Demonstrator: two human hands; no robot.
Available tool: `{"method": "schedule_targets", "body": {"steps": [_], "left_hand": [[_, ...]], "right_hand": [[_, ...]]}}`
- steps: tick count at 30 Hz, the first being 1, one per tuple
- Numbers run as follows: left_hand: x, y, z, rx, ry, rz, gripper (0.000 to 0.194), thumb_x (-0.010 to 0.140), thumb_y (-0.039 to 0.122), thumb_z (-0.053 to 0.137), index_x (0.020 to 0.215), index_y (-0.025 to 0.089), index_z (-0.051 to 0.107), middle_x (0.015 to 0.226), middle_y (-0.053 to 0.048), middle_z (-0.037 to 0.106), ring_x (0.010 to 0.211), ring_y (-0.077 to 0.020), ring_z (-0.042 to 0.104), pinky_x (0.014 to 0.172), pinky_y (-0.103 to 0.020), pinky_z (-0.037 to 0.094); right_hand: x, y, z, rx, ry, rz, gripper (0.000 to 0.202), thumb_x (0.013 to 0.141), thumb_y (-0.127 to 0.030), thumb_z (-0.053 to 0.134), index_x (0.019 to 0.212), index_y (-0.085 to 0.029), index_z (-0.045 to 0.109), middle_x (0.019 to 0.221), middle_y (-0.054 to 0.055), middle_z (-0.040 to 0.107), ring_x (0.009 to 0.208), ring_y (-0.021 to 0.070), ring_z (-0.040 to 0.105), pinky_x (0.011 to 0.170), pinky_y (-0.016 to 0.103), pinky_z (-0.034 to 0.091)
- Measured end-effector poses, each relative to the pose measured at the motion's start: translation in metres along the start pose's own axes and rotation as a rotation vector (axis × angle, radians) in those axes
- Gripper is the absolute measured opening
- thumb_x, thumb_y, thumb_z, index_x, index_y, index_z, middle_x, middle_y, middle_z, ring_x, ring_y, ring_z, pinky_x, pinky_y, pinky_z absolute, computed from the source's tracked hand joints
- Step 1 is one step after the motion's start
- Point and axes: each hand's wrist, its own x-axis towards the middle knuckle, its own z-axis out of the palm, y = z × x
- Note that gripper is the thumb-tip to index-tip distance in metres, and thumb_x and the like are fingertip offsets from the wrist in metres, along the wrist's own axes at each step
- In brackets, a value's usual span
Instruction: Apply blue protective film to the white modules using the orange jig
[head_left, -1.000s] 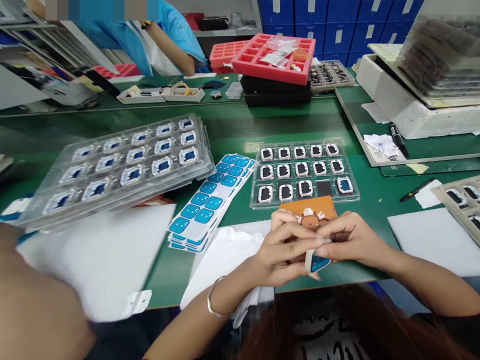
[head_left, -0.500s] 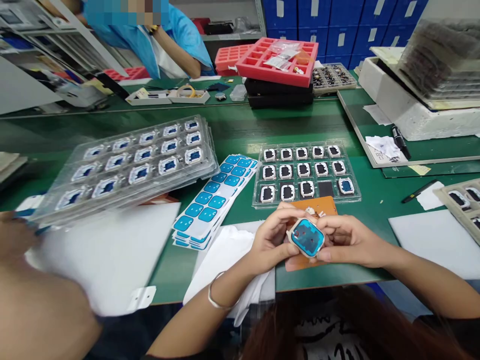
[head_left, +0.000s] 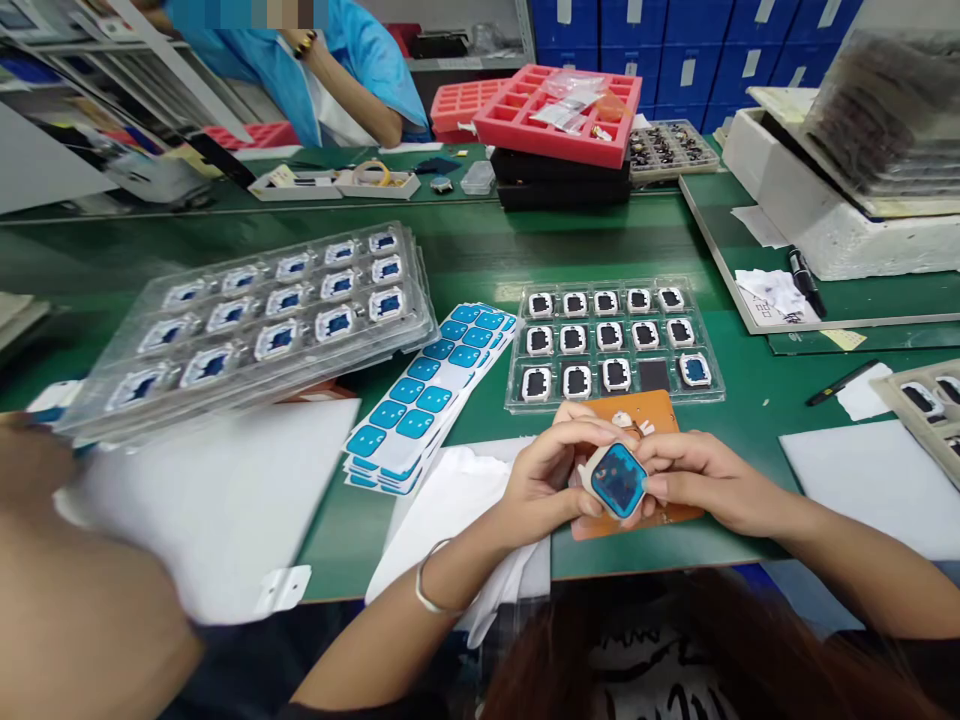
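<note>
Between my two hands is a pale watch case (head_left: pixel 618 481) with a blue film on its face, tilted above an orange mat (head_left: pixel 652 408). My left hand (head_left: pixel 551 470) has thumb and fingers round the left side of the case. My right hand (head_left: pixel 701 482) pinches its right edge, thumb near the film's lower corner. Just beyond, a clear tray (head_left: pixel 607 393) bears rows of pale watch cases with dark insides; one with a blue face (head_left: pixel 695 369) sits at its front right, beside a pocket without a case. Sheets of blue film stickers (head_left: pixel 415 393) lie to the left.
Stacked clear trays of watch cases (head_left: pixel 247 330) stand at left, near a co-worker's blurred arm (head_left: pixel 82 580). White cloth (head_left: pixel 442 510) lies by my left forearm. A red tray (head_left: pixel 555 125) tops black boxes behind. Rightward are a pen (head_left: pixel 841 383) and a white foam pad (head_left: pixel 870 480).
The watch case has turned in my hands and tilts more to one side. My right fingers have shifted along its edge. The view has moved slightly.
</note>
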Motion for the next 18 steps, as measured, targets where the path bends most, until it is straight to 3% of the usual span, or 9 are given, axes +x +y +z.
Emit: {"method": "schedule_targets", "body": {"steps": [10,18], "left_hand": [[-0.0035,-0.0026,-0.0008,0.039,0.009,-0.023,0.042,0.086,0.050,0.067,0.121,0.029,0.062,0.101,-0.006,0.063,0.101,-0.0174,0.053,0.087,-0.030,0.049],[-0.0072,0.0013,-0.0019,0.005,0.016,-0.129,0.038,0.096,0.037,0.057,0.133,0.030,0.058,0.110,-0.008,0.057,0.108,-0.0181,0.058,0.090,-0.030,0.053]], "right_hand": [[0.0005,-0.0006,0.0028,-0.079,0.058,0.026,0.036,0.094,-0.049,0.060,0.082,-0.016,0.062,0.077,0.003,0.069,0.072,0.0117,0.064,0.071,0.025,0.051],[-0.0005,0.0044,-0.0012,-0.099,0.138,-0.072,0.028,0.087,-0.044,0.072,0.091,-0.017,0.066,0.087,0.003,0.067,0.078,0.0131,0.063,0.075,0.027,0.054]]}}
